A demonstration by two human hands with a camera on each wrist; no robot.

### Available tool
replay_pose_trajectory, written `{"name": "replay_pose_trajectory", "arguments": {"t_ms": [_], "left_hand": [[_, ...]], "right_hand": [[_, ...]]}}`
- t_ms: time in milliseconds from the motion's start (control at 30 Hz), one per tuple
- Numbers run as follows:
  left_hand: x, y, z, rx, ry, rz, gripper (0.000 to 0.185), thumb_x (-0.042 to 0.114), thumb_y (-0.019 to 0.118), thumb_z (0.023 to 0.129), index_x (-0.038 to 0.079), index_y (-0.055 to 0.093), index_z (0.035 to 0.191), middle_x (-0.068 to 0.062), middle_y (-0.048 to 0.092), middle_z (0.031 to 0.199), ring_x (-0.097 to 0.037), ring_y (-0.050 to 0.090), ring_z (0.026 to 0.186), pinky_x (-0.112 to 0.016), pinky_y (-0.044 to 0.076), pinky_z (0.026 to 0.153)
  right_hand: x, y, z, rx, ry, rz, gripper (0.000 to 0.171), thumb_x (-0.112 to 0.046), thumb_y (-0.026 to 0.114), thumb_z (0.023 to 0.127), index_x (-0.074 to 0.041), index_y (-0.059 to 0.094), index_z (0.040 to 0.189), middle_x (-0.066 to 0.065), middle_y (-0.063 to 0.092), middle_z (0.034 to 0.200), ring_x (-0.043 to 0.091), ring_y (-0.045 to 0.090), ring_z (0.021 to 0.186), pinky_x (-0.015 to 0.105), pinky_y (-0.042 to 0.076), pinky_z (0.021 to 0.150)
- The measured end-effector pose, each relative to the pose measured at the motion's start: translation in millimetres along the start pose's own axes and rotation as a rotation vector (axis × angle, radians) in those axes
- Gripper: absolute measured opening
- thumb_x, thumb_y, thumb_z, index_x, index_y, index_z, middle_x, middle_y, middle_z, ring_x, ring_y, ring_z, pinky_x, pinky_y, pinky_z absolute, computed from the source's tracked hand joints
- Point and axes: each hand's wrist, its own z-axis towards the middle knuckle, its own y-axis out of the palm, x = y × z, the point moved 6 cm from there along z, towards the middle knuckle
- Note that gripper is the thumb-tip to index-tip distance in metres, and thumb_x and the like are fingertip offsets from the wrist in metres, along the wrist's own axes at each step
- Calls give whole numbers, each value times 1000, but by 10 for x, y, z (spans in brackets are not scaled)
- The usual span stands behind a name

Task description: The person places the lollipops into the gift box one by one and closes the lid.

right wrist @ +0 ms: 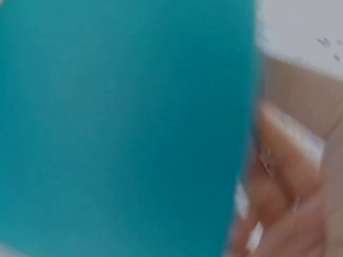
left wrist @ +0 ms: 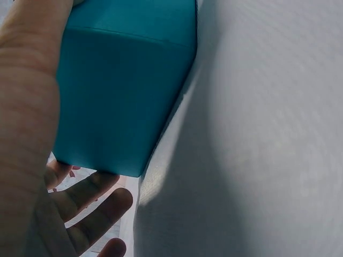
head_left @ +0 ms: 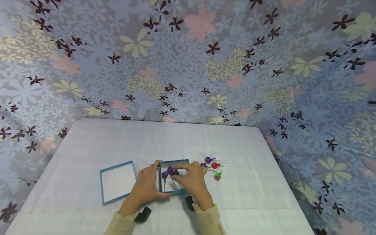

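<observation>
Head view gives the whole layout: a small teal box (head_left: 175,176) sits near the middle of the white desk (head_left: 252,182), with the left hand (head_left: 147,187) wrapped round its 9 o'clock side, thumb along the front wall and fingers up the far corner. The right hand (head_left: 192,181) covers the 3 o'clock side, and its grip seems pinched on a purple lollipop (head_left: 175,172) inside the box, though the fingertips are too small to be sure. Two more purple lollipops (head_left: 167,173) lie in there next to it.

At 9 o'clock of the box lies the teal lid (head_left: 117,181), open side up, just beside the left hand. At 3 o'clock there's a loose bunch of lollipops (head_left: 213,166), purple, red and green, close to the right hand's knuckles.

Left wrist view only gets the box's outer wall (left wrist: 123,96) up close, with the palm (left wrist: 27,134) flat against it and fingers (left wrist: 91,206) spread past the lower corner. Right wrist view is mostly blurred teal wall (right wrist: 123,128) plus blurry fingers (right wrist: 284,176), no lollipops visible at all.
</observation>
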Motion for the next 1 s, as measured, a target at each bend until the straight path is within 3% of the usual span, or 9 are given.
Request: {"name": "replay_pose_trajectory", "arguments": {"t_ms": [167,333,433,567,733,867,1000], "left_hand": [[0,-9,-5,-7,-20,-5,138,75,85,52,6,27,157,-15,54,144,-33,52,130,-58,35,109],[8,1,-2,-18,-29,-11,138,74,86,53,7,26,157,-15,52,147,-33,51,132,-57,33,111],[5,9,7,-23,-25,-15,138,73,86,53,7,25,158,-14,52,147,-33,50,132,-57,33,111],[-4,13,11,-32,-29,-19,138,74,86,53,8,24,158,-14,51,148,-33,49,133,-57,32,112],[-19,9,4,-24,-34,-18,138,75,85,53,8,25,158,-12,53,146,-31,51,132,-56,33,112],[-15,-1,2,-18,-29,-21,138,75,85,53,8,26,157,-12,53,145,-31,51,131,-56,33,111],[-18,2,5,-19,-31,-17,138,75,85,52,7,26,157,-12,53,146,-31,51,131,-57,33,111]], "right_hand": [[174,-226,24,-156,-59,168,33,-21,91,73,-34,80,102,0,71,88,30,50,85,42,22,83],[522,-478,11,-275,-107,191,33,-14,88,76,-36,79,99,-4,72,95,30,53,91,45,39,85],[768,-595,-7,-335,-104,161,32,-13,87,77,-35,79,99,-3,73,96,29,54,91,49,36,92],[1092,-738,-14,-345,-12,93,33,-12,86,78,-37,79,97,2,68,91,28,52,88,47,24,92],[1375,-863,18,-333,84,40,29,-14,87,77,-37,80,94,-7,70,97,25,52,90,39,37,82],[1490,-886,42,-354,93,71,26,-14,87,77,-31,81,96,-13,74,103,22,57,98,43,45,90],[1563,-866,43,-383,120,138,25,-13,87,77,-28,81,97,-10,74,105,21,58,106,52,45,101]]}}
